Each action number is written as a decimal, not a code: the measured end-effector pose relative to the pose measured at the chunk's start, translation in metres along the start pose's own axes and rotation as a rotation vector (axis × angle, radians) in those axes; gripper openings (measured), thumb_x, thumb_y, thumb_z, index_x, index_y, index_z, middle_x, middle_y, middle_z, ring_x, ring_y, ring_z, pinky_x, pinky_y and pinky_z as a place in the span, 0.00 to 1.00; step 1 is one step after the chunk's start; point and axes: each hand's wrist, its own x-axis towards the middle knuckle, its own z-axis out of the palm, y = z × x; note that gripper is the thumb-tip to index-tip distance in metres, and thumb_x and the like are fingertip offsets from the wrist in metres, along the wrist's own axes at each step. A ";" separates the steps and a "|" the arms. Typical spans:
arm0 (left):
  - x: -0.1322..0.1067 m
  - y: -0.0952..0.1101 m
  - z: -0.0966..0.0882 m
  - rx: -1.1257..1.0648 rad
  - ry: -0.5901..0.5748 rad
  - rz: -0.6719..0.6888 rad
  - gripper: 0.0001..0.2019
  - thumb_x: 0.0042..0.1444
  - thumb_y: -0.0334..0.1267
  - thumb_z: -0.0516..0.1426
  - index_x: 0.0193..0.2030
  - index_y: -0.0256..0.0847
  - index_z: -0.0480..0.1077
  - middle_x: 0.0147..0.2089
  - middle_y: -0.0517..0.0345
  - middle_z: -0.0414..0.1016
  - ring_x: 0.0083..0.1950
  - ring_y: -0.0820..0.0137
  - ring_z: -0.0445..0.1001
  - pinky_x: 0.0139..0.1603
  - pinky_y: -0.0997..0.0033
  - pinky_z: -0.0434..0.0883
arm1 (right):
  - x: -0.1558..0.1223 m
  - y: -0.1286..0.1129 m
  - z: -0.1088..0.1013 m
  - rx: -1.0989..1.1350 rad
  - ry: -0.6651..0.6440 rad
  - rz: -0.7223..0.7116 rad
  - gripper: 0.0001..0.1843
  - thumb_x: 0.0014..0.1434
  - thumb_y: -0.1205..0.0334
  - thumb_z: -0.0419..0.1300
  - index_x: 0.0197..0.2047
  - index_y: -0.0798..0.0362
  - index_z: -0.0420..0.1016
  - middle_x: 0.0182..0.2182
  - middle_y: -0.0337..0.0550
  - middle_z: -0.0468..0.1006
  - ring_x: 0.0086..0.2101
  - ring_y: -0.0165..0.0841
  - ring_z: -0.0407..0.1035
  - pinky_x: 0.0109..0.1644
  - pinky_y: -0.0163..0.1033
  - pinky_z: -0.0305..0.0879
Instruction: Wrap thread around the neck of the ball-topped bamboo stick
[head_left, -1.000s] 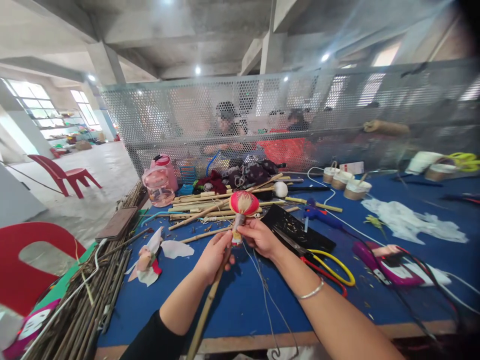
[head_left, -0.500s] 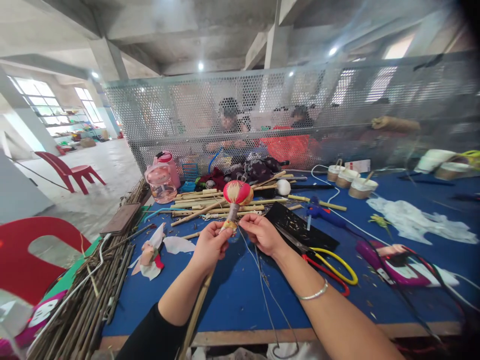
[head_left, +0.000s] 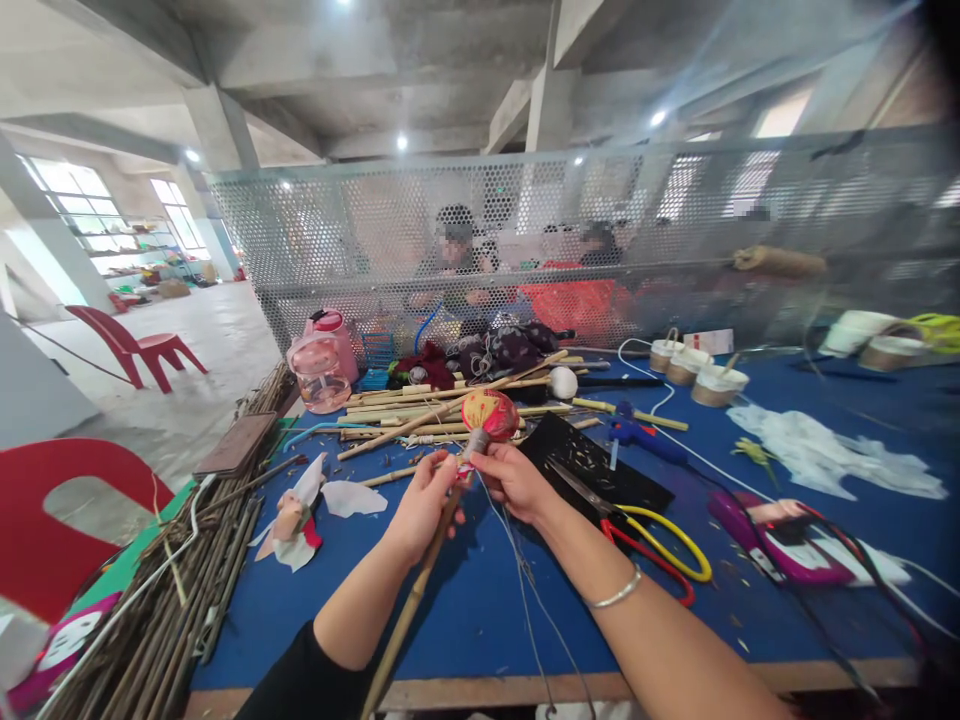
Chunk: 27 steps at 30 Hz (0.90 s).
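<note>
A ball covered in red and yellow patterned cloth (head_left: 491, 412) tops a bamboo stick (head_left: 411, 605), tilted up and away from me. Grey thread or wire binds the cloth's neck (head_left: 477, 443) below the ball. My left hand (head_left: 426, 505) is closed around the gathered cloth and the top of the stick. My right hand (head_left: 511, 480) pinches at the neck, close beside the left fingertips. From it a thin grey wire (head_left: 531, 600) hangs in two strands past the table's front edge. The cloth ends are mostly hidden by my fingers.
Scissors (head_left: 660, 540) lie right of my right hand, partly on a black sheet (head_left: 600, 465). Behind the ball are bamboo sticks (head_left: 405, 408) and a white ball (head_left: 563, 382). A blue glue gun (head_left: 645, 440) and cloth pieces (head_left: 296, 520) flank the hands. A perforated screen (head_left: 337, 240) stands behind.
The ball has turned, showing more yellow, and sits slightly lower and to the right. My right hand has closed in on the neck, and the wire strands have shifted.
</note>
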 end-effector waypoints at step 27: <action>0.001 0.007 -0.010 -0.364 -0.285 -0.301 0.14 0.51 0.43 0.61 0.40 0.36 0.68 0.33 0.53 0.74 0.15 0.86 0.56 0.12 0.87 0.48 | -0.005 -0.006 -0.007 0.042 -0.072 -0.027 0.20 0.42 0.51 0.70 0.32 0.55 0.70 0.13 0.25 0.53 0.14 0.19 0.38 0.16 0.31 0.31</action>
